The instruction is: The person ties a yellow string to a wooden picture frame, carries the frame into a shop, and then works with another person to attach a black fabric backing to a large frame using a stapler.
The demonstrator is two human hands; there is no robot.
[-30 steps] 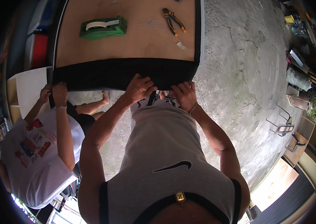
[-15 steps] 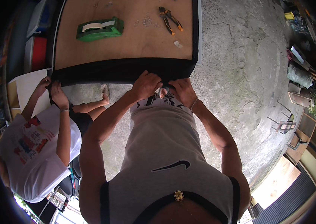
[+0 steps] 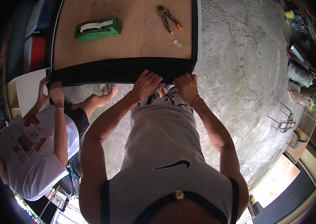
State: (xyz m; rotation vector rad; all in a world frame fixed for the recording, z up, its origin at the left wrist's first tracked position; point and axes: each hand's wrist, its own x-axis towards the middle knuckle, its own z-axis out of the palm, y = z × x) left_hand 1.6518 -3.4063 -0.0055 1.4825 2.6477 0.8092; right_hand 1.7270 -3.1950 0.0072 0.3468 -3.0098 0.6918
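Black fabric (image 3: 105, 71) runs along the near edge of a table with a brown wooden top (image 3: 128, 46). My left hand (image 3: 147, 84) is closed over the fabric's near edge, right of its middle, with the fingers curled on top. Close beside it, toward the near right corner, my right hand (image 3: 186, 87) grips the same edge. The thumbs and the underside of the fabric are mostly hidden. At the near left corner, a co-worker's two hands (image 3: 56, 93) hold the other end of the black fabric.
On the tabletop lie a green tape dispenser (image 3: 98, 33) with a roll of tape, orange-and-black cutting pliers (image 3: 170, 20) and a scatter of small pale bits (image 3: 145, 20). Concrete floor (image 3: 240, 74) stretches to the right. A metal-framed chair (image 3: 285, 125) stands far right.
My right hand has shifted slightly right along the fabric edge, its fingers now curled tighter. The co-worker's hands have moved a little, and their foot has shifted right.
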